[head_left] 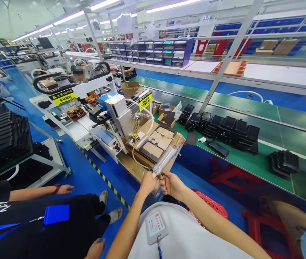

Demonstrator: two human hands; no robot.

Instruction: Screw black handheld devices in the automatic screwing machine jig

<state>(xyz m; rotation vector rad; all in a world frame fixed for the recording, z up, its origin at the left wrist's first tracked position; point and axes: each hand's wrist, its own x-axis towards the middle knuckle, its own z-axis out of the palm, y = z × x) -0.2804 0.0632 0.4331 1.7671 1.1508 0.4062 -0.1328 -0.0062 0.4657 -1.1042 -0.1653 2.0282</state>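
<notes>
A clear cylinder (166, 160), like a dispensing syringe barrel, slants up and right from my hands, in front of the machine's wooden board. My left hand (148, 182) is closed round its near end. My right hand (171, 185) has its fingers curled and pinched beside that same end; whether they grip the cylinder or some small part there is hidden. A pale hose (134, 153) runs from the machine down toward my left hand. Just beyond the cylinder lies a dark fixture (157, 142) with light brown inserts.
A white bench machine (123, 115) stands ahead. On the green bench (266, 172) to the right sit several black plastic housings (231, 126). A red stool (209, 203) is by my right side. At left stand a co-worker in black (34, 230) and a rack of black parts (7, 136).
</notes>
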